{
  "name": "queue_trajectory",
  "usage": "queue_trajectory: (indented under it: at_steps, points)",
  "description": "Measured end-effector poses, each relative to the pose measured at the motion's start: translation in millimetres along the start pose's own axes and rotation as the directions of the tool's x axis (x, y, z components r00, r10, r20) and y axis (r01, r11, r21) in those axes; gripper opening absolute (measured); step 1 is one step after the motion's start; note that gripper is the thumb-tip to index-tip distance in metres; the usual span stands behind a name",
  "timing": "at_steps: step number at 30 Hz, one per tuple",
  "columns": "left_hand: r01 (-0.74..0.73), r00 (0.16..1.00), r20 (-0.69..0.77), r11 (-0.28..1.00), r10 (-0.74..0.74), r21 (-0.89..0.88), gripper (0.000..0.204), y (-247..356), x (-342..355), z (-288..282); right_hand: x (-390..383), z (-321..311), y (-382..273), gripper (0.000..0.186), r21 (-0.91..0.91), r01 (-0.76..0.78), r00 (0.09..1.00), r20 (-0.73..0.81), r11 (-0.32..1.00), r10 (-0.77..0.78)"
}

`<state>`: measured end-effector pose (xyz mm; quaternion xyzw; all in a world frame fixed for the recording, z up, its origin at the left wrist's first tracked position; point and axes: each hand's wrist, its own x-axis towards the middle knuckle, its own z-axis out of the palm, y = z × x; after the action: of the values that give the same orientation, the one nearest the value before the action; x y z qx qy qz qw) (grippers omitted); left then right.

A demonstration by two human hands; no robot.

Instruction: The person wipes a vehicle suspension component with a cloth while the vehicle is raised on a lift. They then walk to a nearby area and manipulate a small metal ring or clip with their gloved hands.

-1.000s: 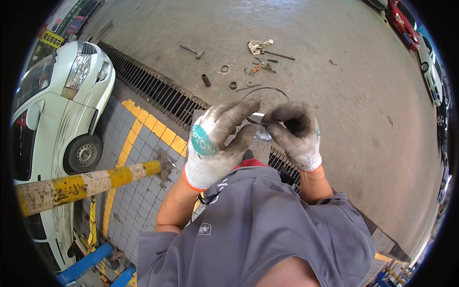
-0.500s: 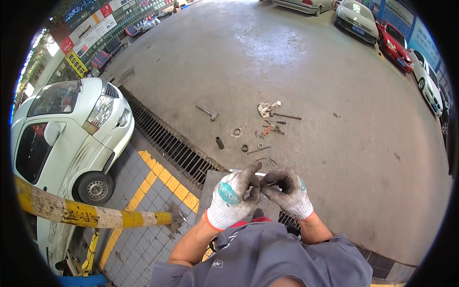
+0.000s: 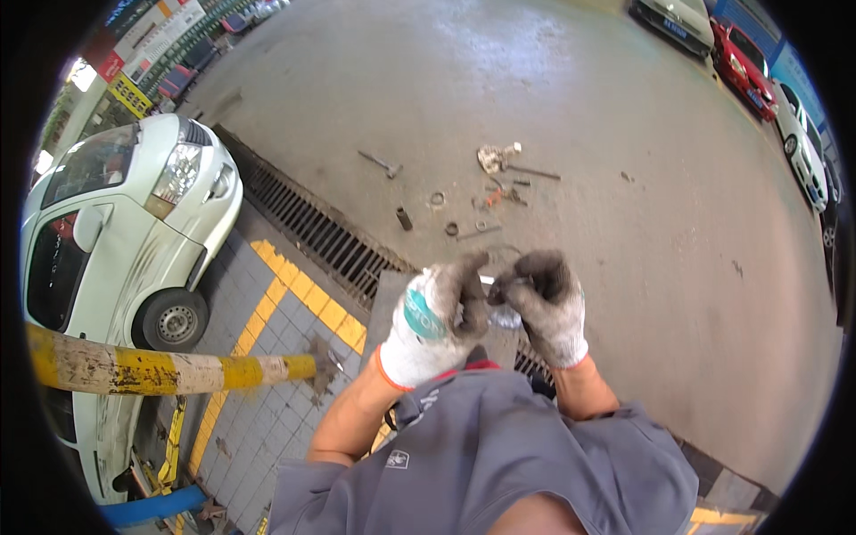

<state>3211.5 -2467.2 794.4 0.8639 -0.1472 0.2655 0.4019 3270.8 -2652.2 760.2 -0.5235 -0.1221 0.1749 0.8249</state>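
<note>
Both my hands wear white knit gloves with dirty grey fingers. My left hand (image 3: 435,308) is closed, its fingers curled, and whatever lies in it is hidden. Just to its right, my right hand (image 3: 546,308) pinches something small and dark at the fingertips, too unclear to name. Below that pinch, in the gap between the hands, a shiny, pale, see-through object (image 3: 505,316) shows in part; I cannot tell which hand it touches. The two hands are slightly apart, in front of my grey work clothes (image 3: 499,428).
Ahead on the concrete lie a hammer (image 3: 383,165), a dark tube (image 3: 404,218), metal rings (image 3: 437,200), a stained rag (image 3: 490,160), a bar (image 3: 535,172) and orange-handled pliers (image 3: 495,196). A floor grate (image 3: 308,214), a yellow-and-white post (image 3: 178,372) and a white van (image 3: 134,223) are at left.
My right hand has lifted and drawn a little away from the left, its fingers turning. The pale see-through object now shows between them. My view has shifted slightly downward.
</note>
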Motion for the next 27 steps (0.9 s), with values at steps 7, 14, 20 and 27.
queue_trajectory:
  at_steps: [7,14,20,27]
  points:
    - [0.077,0.994,-0.074,0.997,-0.079,-0.023,0.06,-6,-6,-5,5,-3,-4,0.031,0.166,0.064,0.998,-0.001,0.984,-0.064]
    - [0.267,0.959,-0.123,0.958,-0.254,0.104,0.048,-21,-16,-17,8,-8,-7,0.031,0.164,0.113,0.993,-0.055,0.98,-0.106]
    - [0.02,0.996,-0.091,0.969,0.002,0.246,0.043,-18,0,-22,7,-4,-5,0.031,0.08,0.099,0.995,-0.017,0.992,-0.098]
    - [0.083,0.989,0.124,0.995,-0.077,-0.05,0.056,-4,11,-12,6,-4,0,0.028,0.044,0.072,0.996,0.049,0.996,-0.074]
